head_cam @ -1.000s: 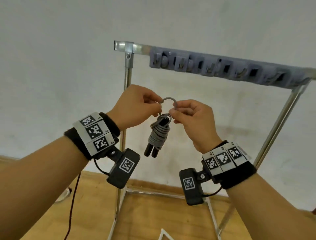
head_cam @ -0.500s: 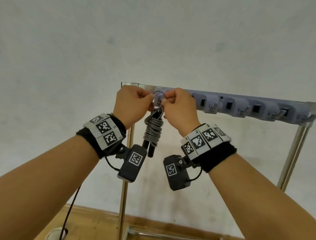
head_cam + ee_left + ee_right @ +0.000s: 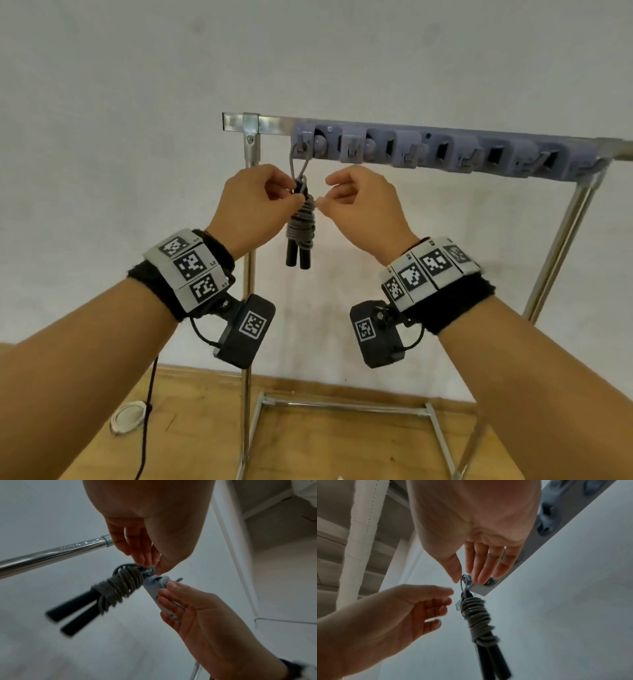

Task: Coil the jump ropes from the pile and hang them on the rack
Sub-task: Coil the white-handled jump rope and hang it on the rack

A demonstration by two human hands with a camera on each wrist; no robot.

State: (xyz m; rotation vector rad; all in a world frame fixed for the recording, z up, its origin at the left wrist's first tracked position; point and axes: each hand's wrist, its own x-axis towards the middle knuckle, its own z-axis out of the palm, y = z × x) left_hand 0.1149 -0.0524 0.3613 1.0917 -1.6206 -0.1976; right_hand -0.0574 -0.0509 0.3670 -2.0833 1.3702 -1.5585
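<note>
A coiled grey jump rope [image 3: 301,226] with two black handles [image 3: 298,255] hangs by its loop from the leftmost hook [image 3: 303,147] of the purple hook strip [image 3: 428,150] on the metal rack. My left hand [image 3: 294,192] pinches the top of the coil just below the loop; the left wrist view shows thumb and fingertips of the left hand [image 3: 152,566] closed on the rope [image 3: 118,589]. My right hand [image 3: 323,195] hovers to the right of the coil, fingers relaxed and holding nothing. Seen from the right wrist, the right hand [image 3: 467,577] is close under the hook, beside the rope [image 3: 476,616].
Several hooks to the right on the strip carry nothing. The rack's upright post [image 3: 251,154] stands just left of the rope and its base frame [image 3: 342,404] rests on the wooden floor. A black cable and a small white round object [image 3: 128,414] lie at the lower left. A white wall is behind.
Both hands lifted the rope by its loop up to the rack. The loop now sits over the leftmost hook, both hands have come down, and the right hand has let go.
</note>
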